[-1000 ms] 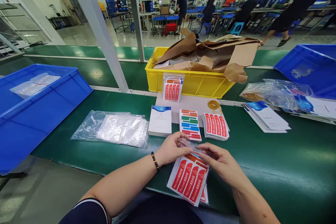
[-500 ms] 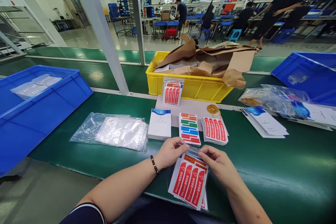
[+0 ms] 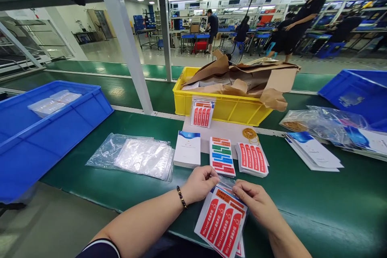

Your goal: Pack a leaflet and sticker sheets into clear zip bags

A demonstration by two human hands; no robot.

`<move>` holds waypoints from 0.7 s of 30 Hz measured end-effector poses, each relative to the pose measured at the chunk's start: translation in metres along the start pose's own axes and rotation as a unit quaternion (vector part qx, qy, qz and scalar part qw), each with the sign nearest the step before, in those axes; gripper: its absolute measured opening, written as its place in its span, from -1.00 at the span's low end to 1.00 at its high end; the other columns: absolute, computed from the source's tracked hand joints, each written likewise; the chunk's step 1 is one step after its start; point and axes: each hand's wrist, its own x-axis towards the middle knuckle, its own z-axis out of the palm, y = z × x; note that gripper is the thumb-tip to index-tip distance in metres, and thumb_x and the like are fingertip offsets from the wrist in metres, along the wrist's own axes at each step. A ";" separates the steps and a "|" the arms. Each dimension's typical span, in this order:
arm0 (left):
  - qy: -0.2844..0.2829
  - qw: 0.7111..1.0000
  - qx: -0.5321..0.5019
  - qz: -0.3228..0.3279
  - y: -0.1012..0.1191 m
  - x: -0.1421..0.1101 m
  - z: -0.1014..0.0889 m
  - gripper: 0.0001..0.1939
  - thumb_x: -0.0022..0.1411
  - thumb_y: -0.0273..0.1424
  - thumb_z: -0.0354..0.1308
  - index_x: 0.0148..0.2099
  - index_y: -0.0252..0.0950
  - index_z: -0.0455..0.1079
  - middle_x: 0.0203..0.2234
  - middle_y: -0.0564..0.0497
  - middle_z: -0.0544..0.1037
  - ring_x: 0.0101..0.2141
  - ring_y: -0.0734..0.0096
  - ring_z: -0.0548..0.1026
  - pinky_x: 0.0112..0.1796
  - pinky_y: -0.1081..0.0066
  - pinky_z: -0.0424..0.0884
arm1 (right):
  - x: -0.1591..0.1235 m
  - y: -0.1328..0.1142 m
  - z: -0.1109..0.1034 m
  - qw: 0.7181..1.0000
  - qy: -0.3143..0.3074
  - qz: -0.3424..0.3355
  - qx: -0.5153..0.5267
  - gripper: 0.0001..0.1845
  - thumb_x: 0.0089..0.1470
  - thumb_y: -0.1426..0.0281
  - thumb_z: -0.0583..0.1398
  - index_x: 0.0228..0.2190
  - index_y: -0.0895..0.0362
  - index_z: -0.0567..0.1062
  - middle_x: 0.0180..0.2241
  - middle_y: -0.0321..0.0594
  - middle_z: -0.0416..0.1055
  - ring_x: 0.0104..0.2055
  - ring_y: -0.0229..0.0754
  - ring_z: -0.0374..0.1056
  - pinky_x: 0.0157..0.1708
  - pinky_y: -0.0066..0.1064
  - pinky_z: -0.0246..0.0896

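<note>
A clear plastic bag [image 3: 222,219] with label sheets inside hangs near the table's front edge. Red "Max Level / Min Level" labels and a strip of orange ones show through it. My left hand [image 3: 202,183] pinches the bag's top left corner, and my right hand [image 3: 252,198] pinches the top right. Just beyond the hands lie a stack of white booklets [image 3: 187,150], a stack of multicoloured label sheets [image 3: 222,156] and a stack of red label sheets [image 3: 252,159]. Left of these is a pile of clear empty bags [image 3: 142,158].
Behind stands a yellow crate [image 3: 223,109] with brown paper, a filled bag [image 3: 202,113] leaning on it. Rubber bands [image 3: 250,134] lie nearby. Blue bins [image 3: 69,119] flank both sides; more booklets [image 3: 314,151] lie right. A metal post [image 3: 127,40] rises at left. People work beyond.
The view has tilted up, so the table's things sit lower. Both hands keep hold of the bag's top edge, with little other movement. A person in the background has walked left.
</note>
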 end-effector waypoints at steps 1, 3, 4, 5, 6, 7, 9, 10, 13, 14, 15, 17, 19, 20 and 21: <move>-0.006 1.000 -0.009 -0.007 -0.001 0.001 0.000 -0.88 -0.01 -0.41 0.09 -0.48 -0.38 0.30 -0.59 0.09 0.35 -0.54 0.57 0.25 -0.47 0.54 0.19 | 0.000 -0.001 0.000 1.000 0.004 -0.011 -0.016 -0.63 0.00 0.19 0.09 -0.66 0.17 0.31 -0.61 -0.33 0.20 -0.54 -0.32 0.11 -0.53 -0.48 0.02; -0.019 0.999 -0.023 -0.017 -0.001 0.001 0.000 -0.87 -0.04 -0.40 0.11 -0.49 -0.39 0.32 -0.60 0.08 0.36 -0.54 0.57 0.25 -0.49 0.54 0.19 | -0.001 -0.003 0.000 0.999 0.005 -0.026 -0.041 -0.65 0.03 0.21 0.07 -0.65 0.17 0.30 -0.59 -0.33 0.19 -0.53 -0.31 0.11 -0.52 -0.48 0.03; -0.021 0.999 -0.025 -0.017 -0.001 0.001 0.000 -0.87 -0.05 -0.41 0.12 -0.49 -0.40 0.33 -0.60 0.07 0.36 -0.54 0.57 0.26 -0.49 0.54 0.19 | -0.001 -0.005 0.000 0.998 0.003 -0.030 -0.051 -0.65 0.04 0.21 0.06 -0.65 0.16 0.29 -0.58 -0.32 0.20 -0.52 -0.31 0.12 -0.52 -0.48 0.03; -0.018 0.999 -0.024 -0.013 -0.001 0.001 0.000 -0.88 -0.05 -0.41 0.12 -0.49 -0.40 0.33 -0.60 0.07 0.37 -0.54 0.57 0.26 -0.49 0.54 0.19 | 0.000 -0.006 0.001 0.998 0.002 -0.031 -0.059 -0.65 0.04 0.22 0.05 -0.65 0.16 0.29 -0.58 -0.32 0.20 -0.52 -0.31 0.12 -0.52 -0.48 0.03; -0.012 1.000 -0.020 -0.008 0.000 0.001 -0.001 -0.88 -0.05 -0.42 0.12 -0.50 -0.40 0.34 -0.60 0.07 0.37 -0.55 0.58 0.26 -0.49 0.55 0.19 | 0.000 -0.008 0.002 0.997 0.001 -0.032 -0.067 -0.65 0.05 0.22 0.04 -0.64 0.16 0.30 -0.58 -0.32 0.20 -0.52 -0.30 0.13 -0.52 -0.48 0.04; -0.007 1.000 -0.018 -0.003 0.001 0.001 -0.001 -0.89 -0.05 -0.42 0.12 -0.50 -0.40 0.35 -0.61 0.08 0.37 -0.55 0.58 0.26 -0.50 0.55 0.19 | 0.001 -0.009 0.003 0.997 -0.002 -0.033 -0.076 -0.65 0.05 0.22 0.04 -0.64 0.15 0.31 -0.57 -0.31 0.21 -0.52 -0.30 0.14 -0.51 -0.47 0.05; -0.010 1.000 -0.020 -0.002 0.002 0.000 -0.001 -0.88 -0.06 -0.42 0.13 -0.49 -0.40 0.36 -0.61 0.08 0.38 -0.56 0.59 0.26 -0.51 0.55 0.18 | 0.002 -0.012 0.006 0.994 -0.009 -0.041 -0.100 -0.67 0.07 0.23 0.02 -0.60 0.14 0.34 -0.55 -0.30 0.24 -0.50 -0.28 0.18 -0.48 -0.47 0.08; -0.018 1.000 -0.024 -0.004 0.003 -0.001 0.000 -0.88 -0.06 -0.42 0.14 -0.49 -0.40 0.37 -0.61 0.07 0.39 -0.56 0.59 0.27 -0.50 0.55 0.19 | 0.002 -0.013 0.008 0.992 -0.014 -0.050 -0.114 -0.68 0.07 0.24 0.01 -0.58 0.14 0.35 -0.54 -0.29 0.25 -0.48 -0.28 0.19 -0.47 -0.47 0.09; -0.047 0.998 -0.036 -0.002 0.003 -0.002 0.001 -0.88 -0.07 -0.42 0.14 -0.50 -0.41 0.38 -0.62 0.07 0.40 -0.56 0.58 0.30 -0.49 0.55 0.23 | 0.004 -0.016 0.013 0.983 -0.026 -0.084 -0.163 -0.69 0.09 0.26 -0.01 -0.57 0.13 0.34 -0.53 -0.27 0.26 -0.47 -0.27 0.22 -0.45 -0.46 0.11; -0.050 0.998 -0.034 0.003 0.002 -0.002 0.001 -0.89 -0.07 -0.42 0.14 -0.51 -0.41 0.38 -0.62 0.06 0.40 -0.56 0.57 0.30 -0.48 0.55 0.24 | 0.004 -0.018 0.014 0.979 -0.029 -0.094 -0.178 -0.69 0.10 0.27 -0.02 -0.58 0.13 0.33 -0.54 -0.27 0.27 -0.48 -0.27 0.22 -0.45 -0.46 0.12; -0.051 0.998 -0.029 0.007 0.001 -0.002 0.001 -0.89 -0.06 -0.43 0.14 -0.51 -0.41 0.38 -0.62 0.06 0.40 -0.56 0.57 0.31 -0.48 0.55 0.25 | 0.005 -0.018 0.014 0.976 -0.034 -0.103 -0.190 -0.69 0.10 0.27 -0.02 -0.58 0.12 0.33 -0.54 -0.26 0.27 -0.48 -0.27 0.22 -0.46 -0.46 0.13; -0.049 0.999 -0.001 0.021 0.000 -0.001 0.001 -0.88 -0.04 -0.42 0.11 -0.50 -0.41 0.38 -0.60 0.04 0.43 -0.54 0.55 0.34 -0.48 0.55 0.27 | 0.008 -0.019 0.012 0.970 -0.046 -0.115 -0.211 -0.70 0.10 0.28 -0.03 -0.56 0.12 0.35 -0.53 -0.25 0.30 -0.47 -0.26 0.25 -0.46 -0.47 0.16; -0.030 0.994 0.075 0.076 0.002 -0.001 0.000 -0.85 0.01 -0.41 0.07 -0.45 -0.40 0.39 -0.53 0.00 0.47 -0.48 0.50 0.39 -0.40 0.51 0.32 | 0.011 -0.018 0.009 0.960 -0.050 -0.139 -0.239 -0.71 0.11 0.29 -0.03 -0.50 0.10 0.39 -0.49 -0.24 0.34 -0.43 -0.25 0.28 -0.43 -0.47 0.20; -0.016 0.984 0.127 0.127 0.005 -0.001 -0.001 -0.84 0.03 -0.40 0.05 -0.39 -0.39 0.40 -0.47 -0.03 0.49 -0.41 0.46 0.41 -0.33 0.48 0.33 | 0.014 -0.016 0.006 0.952 -0.033 -0.161 -0.260 -0.72 0.10 0.28 -0.02 -0.46 0.10 0.41 -0.46 -0.22 0.36 -0.40 -0.24 0.30 -0.41 -0.46 0.22; 0.002 0.966 0.181 0.186 0.008 -0.002 -0.002 -0.80 0.03 -0.38 0.05 -0.32 -0.38 0.39 -0.40 -0.05 0.50 -0.33 0.41 0.42 -0.25 0.43 0.33 | 0.016 -0.014 0.004 0.940 0.001 -0.188 -0.286 -0.73 0.08 0.25 0.00 -0.43 0.09 0.43 -0.42 -0.20 0.37 -0.37 -0.22 0.31 -0.39 -0.44 0.24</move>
